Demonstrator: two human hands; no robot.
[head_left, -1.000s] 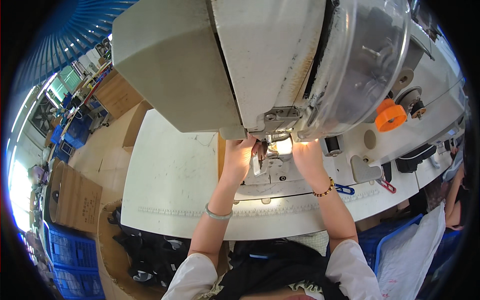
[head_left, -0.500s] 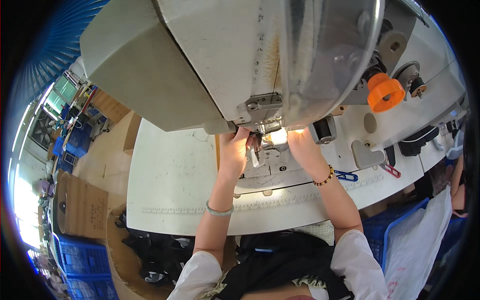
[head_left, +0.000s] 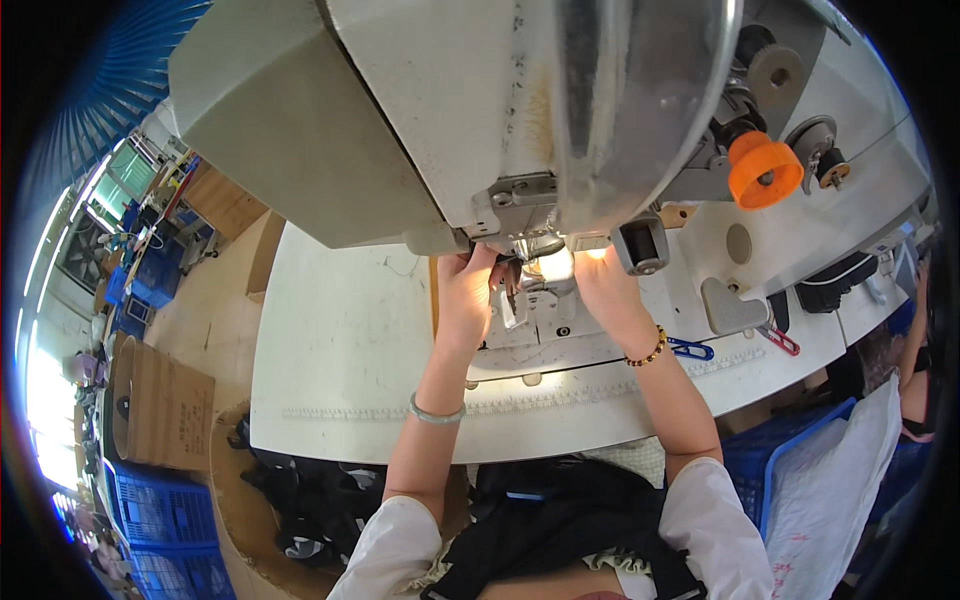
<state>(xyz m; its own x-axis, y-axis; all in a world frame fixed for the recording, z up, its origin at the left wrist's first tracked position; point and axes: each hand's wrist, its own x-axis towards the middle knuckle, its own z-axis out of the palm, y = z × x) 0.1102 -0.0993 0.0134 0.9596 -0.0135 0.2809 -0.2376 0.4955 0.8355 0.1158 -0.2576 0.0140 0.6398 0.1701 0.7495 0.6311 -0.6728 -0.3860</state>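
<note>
Closer now than 1 second ago, the grey sewing machine head [head_left: 440, 110] fills the upper view, and both hands have stayed up under it at the needle area. 2 hands work there: the left hand [head_left: 467, 290] and the right hand [head_left: 600, 285] sit either side of the presser foot [head_left: 515, 290], which lies between the 2 grips, lit by 1 small lamp glow. Fingers of the left grip curl inward beside the foot; whether either grip is clamped on anything I cannot tell, since the machine hides the fingertips. 1 green bangle [head_left: 436, 412] rings the left wrist, 1 beaded bracelet [head_left: 648, 352] the right. On the white counter [head_left: 340, 350], right of the right grip, lie 1 blue-handled scissors [head_left: 690, 349] and 1 red-handled tool [head_left: 780, 340]. 1 orange knob [head_left: 764, 170] sits above them on the machine. Far left of the left grip, blue crates [head_left: 150, 500] stand on the floor; their contents cannot be made out. 1 cardboard box [head_left: 165, 410] stands beside them.
</note>
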